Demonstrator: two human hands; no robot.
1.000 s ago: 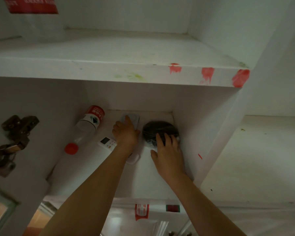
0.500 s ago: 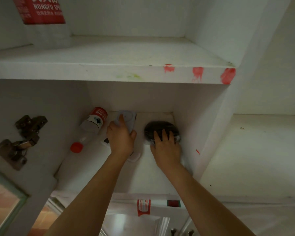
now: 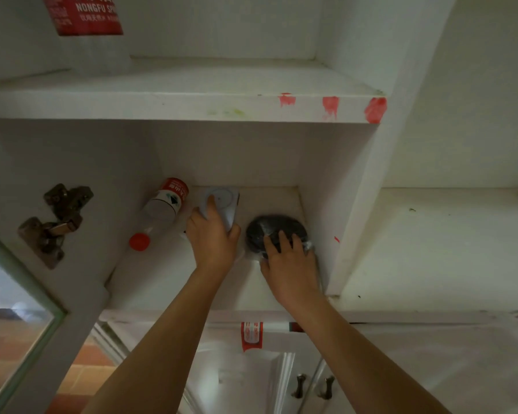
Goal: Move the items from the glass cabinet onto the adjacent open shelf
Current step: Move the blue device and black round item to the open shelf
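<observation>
On the lower shelf of the glass cabinet (image 3: 150, 282) my left hand (image 3: 213, 240) grips a pale blue-white gadget (image 3: 223, 200), index finger on its face and thumb on its right side. To its right lies a black round bundle in clear wrap (image 3: 274, 230). My right hand (image 3: 290, 261) covers its near half, fingers bent over it. A clear bottle with a red cap and red-white label (image 3: 162, 212) lies on its side at the left, apart from both hands. The adjacent open shelf (image 3: 431, 249) is on the right, past a white divider (image 3: 350, 222).
The cabinet's glass door (image 3: 18, 312) stands open at the left with two metal hinges (image 3: 54, 225). A second bottle with a red label (image 3: 84, 16) stands on the upper shelf (image 3: 177, 106). Lower cupboard doors with handles (image 3: 299, 385) are below.
My left hand has slid further up the gadget and now hides the white remote seen beside it. My right hand has moved further over the black bundle.
</observation>
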